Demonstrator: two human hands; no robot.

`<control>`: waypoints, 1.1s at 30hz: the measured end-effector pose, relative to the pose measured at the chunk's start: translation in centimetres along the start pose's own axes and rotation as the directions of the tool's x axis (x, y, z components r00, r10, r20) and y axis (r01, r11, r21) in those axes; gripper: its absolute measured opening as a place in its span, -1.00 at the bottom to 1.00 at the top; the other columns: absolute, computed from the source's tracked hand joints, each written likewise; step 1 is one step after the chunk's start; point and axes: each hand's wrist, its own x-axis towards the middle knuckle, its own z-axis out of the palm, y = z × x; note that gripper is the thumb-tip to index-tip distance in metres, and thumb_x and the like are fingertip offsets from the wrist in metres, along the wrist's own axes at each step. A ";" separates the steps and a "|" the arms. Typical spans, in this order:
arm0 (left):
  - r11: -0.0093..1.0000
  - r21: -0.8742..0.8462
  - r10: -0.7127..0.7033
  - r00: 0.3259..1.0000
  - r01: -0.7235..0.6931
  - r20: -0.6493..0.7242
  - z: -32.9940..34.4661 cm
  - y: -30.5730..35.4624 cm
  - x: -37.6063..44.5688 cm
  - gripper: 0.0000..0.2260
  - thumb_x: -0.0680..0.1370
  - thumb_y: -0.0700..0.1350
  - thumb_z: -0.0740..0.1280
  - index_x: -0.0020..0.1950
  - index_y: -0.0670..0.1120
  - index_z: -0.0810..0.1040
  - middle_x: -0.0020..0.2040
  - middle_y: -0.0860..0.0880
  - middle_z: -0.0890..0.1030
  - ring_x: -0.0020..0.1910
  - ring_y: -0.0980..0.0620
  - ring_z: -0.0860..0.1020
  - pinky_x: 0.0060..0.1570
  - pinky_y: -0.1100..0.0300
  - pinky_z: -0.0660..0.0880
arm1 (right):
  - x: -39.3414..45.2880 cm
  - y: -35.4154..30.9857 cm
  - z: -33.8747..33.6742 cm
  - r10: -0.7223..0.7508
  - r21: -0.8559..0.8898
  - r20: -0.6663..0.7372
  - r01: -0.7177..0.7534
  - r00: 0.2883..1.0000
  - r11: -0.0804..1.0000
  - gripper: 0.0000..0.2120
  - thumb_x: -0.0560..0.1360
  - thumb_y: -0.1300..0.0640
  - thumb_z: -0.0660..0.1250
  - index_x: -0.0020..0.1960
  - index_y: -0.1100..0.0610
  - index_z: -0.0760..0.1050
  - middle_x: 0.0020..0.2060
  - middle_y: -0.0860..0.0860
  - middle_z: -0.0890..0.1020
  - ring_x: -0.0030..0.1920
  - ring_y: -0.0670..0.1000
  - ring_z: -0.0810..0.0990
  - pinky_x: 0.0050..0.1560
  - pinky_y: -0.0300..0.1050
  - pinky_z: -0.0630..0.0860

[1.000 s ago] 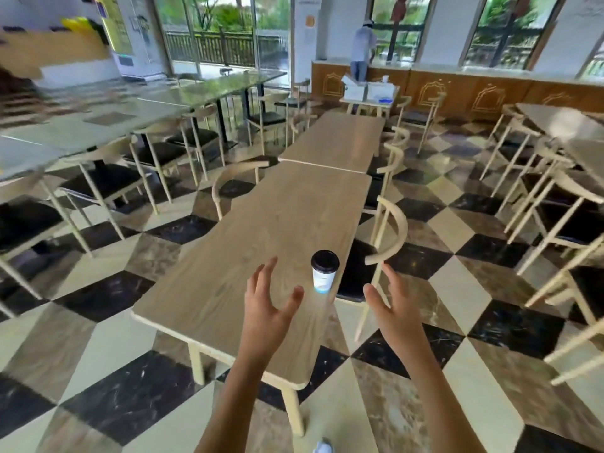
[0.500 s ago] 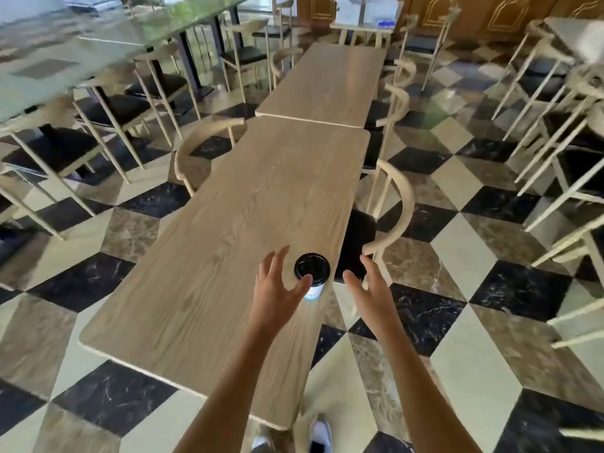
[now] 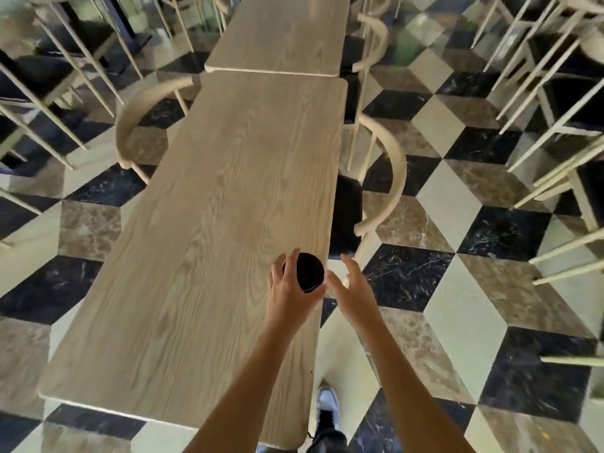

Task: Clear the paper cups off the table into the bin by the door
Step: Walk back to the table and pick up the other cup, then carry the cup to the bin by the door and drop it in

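Gripping the cup (image 3: pixel 309 273) w/ left hand (image 3: pixel 289 291), fingers & thumb curled round it; cup stands upright at the table (image 3: pixel 212 223) right edge. Right hand (image 3: pixel 351 286) spread open just beside, holding nothing. Squeeze lightly so paper wall doesn't buckle, lift straight up, steady w/ right if contents slosh

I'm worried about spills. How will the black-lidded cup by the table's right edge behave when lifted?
The paper cup is probably light, since the left hand wraps it alone. Being paper, its walls likely dent if squeezed. Standing close to the table edge, a sideways nudge could tip it off.
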 end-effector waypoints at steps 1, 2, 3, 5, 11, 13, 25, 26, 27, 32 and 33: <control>1.000 0.003 -0.002 1.000 0.002 0.000 0.3 0.0 0.2 -0.21 0.40 0.13 0.51 0.55 0.06 0.26 0.48 -0.05 0.32 0.43 -0.09 0.32 0.21 0.09 0.40 | 0.2 0.1 0.1 0.011 0.009 0.002 -0.011 1.000 1.000 -0.40 0.54 -0.13 0.22 0.52 -0.01 0.17 0.49 -0.01 0.31 0.47 0.04 0.29 0.33 -0.04 0.29; 1.000 0.012 -0.002 1.000 0.002 -0.003 0.5 0.0 0.3 -0.22 0.39 0.11 0.51 0.55 0.06 0.27 0.47 -0.05 0.32 0.42 -0.09 0.33 0.19 0.11 0.41 | 0.4 0.2 0.2 0.021 0.020 0.003 -0.021 1.000 1.000 -0.40 0.53 -0.13 0.22 0.52 -0.01 0.18 0.49 -0.01 0.31 0.46 0.03 0.30 0.31 -0.07 0.29; 1.000 0.027 -0.001 1.000 0.001 -0.009 0.7 0.0 0.5 -0.24 0.39 0.09 0.52 0.53 0.06 0.30 0.46 -0.05 0.33 0.40 -0.10 0.34 0.15 0.13 0.41 | 0.6 0.3 0.3 0.029 0.032 0.003 -0.029 1.000 0.999 -0.40 0.53 -0.13 0.22 0.52 -0.02 0.18 0.48 -0.02 0.32 0.46 0.03 0.30 0.29 -0.08 0.28; 0.999 0.053 0.006 0.999 -0.004 -0.032 0.9 -0.1 0.7 -0.30 0.39 0.06 0.53 0.48 0.06 0.36 0.42 -0.04 0.36 0.36 -0.11 0.39 0.10 0.13 0.44 | 1.0 0.5 0.4 0.039 0.050 0.003 -0.039 0.999 0.998 -0.40 0.53 -0.12 0.22 0.52 -0.01 0.18 0.48 -0.02 0.32 0.46 0.02 0.30 0.28 -0.10 0.27; 0.999 -0.044 -0.009 0.995 0.005 -0.098 0.7 -0.1 0.7 -0.37 0.39 0.00 0.55 0.42 -0.08 0.47 0.34 -0.08 0.45 0.28 -0.11 0.49 0.17 0.01 0.54 | 1.6 0.7 0.5 0.041 0.060 0.011 -0.041 0.999 0.997 -0.42 0.53 -0.11 0.21 0.51 -0.01 0.20 0.47 -0.03 0.35 0.42 -0.01 0.35 0.26 -0.08 0.31; 0.992 -0.121 -0.051 0.991 0.036 -0.123 0.2 0.0 0.7 -0.37 0.37 -0.08 0.57 0.41 -0.09 0.47 0.31 -0.08 0.48 0.24 -0.09 0.52 0.16 0.03 0.55 | 1.5 0.8 0.4 0.042 0.072 0.013 -0.042 0.999 0.996 -0.41 0.52 -0.13 0.21 0.50 -0.03 0.20 0.44 -0.05 0.37 0.30 -0.10 0.39 0.15 -0.14 0.31; 0.609 -0.772 -0.208 0.976 0.182 0.066 -6.0 2.1 -1.5 -0.37 0.42 -0.08 0.54 0.45 0.03 0.42 0.23 -0.10 0.65 0.09 -0.02 0.70 0.11 0.04 0.62 | -0.1 0.0 -1.3 -0.052 0.173 -0.021 0.055 0.998 0.983 -0.60 0.54 -0.08 0.28 0.32 -0.06 0.26 0.08 -0.17 0.48 0.17 0.03 0.54 -0.09 -0.28 0.59; 0.591 -0.786 -0.183 0.979 0.181 0.088 -6.2 2.4 -1.8 -0.40 0.46 -0.12 0.53 0.45 0.03 0.41 0.23 -0.11 0.65 0.08 0.01 0.70 0.05 0.08 0.63 | -0.5 -0.2 -1.6 -0.074 0.189 -0.042 0.080 0.996 0.979 -0.63 0.55 -0.07 0.28 0.29 -0.09 0.26 0.03 -0.17 0.47 0.09 -0.02 0.56 -0.20 -0.37 0.55; 0.585 -0.790 -0.156 0.982 0.181 0.109 -6.3 2.7 -2.1 -0.43 0.49 -0.14 0.50 0.46 0.03 0.42 0.23 -0.12 0.66 0.09 0.02 0.70 0.02 0.11 0.64 | -1.0 -0.4 -1.9 -0.088 0.206 -0.068 0.100 0.994 0.973 -0.63 0.55 -0.06 0.28 0.31 -0.08 0.27 0.03 -0.13 0.48 0.04 -0.05 0.56 -0.24 -0.41 0.52; 0.658 -0.738 0.023 0.975 0.151 0.219 -5.7 5.4 -3.3 -0.54 0.54 -0.18 0.45 0.42 0.05 0.47 0.26 -0.14 0.64 0.20 -0.10 0.65 0.16 -0.07 0.60 | -5.0 -0.3 -5.1 -0.093 0.277 -0.251 0.164 0.963 0.947 -0.55 0.54 0.03 0.31 0.37 0.15 0.34 0.05 0.00 0.57 0.03 0.01 0.59 -0.17 -0.35 0.51; 0.679 -0.721 0.068 0.966 0.137 0.248 -5.4 6.1 -3.6 -0.54 0.53 -0.18 0.45 0.41 0.05 0.47 0.26 -0.13 0.64 0.22 -0.10 0.63 0.16 -0.07 0.61 | -6.2 -0.1 -5.9 -0.076 0.283 -0.296 0.163 0.952 0.945 -0.53 0.54 0.02 0.31 0.39 0.16 0.33 0.07 0.03 0.57 0.03 0.00 0.59 -0.14 -0.33 0.52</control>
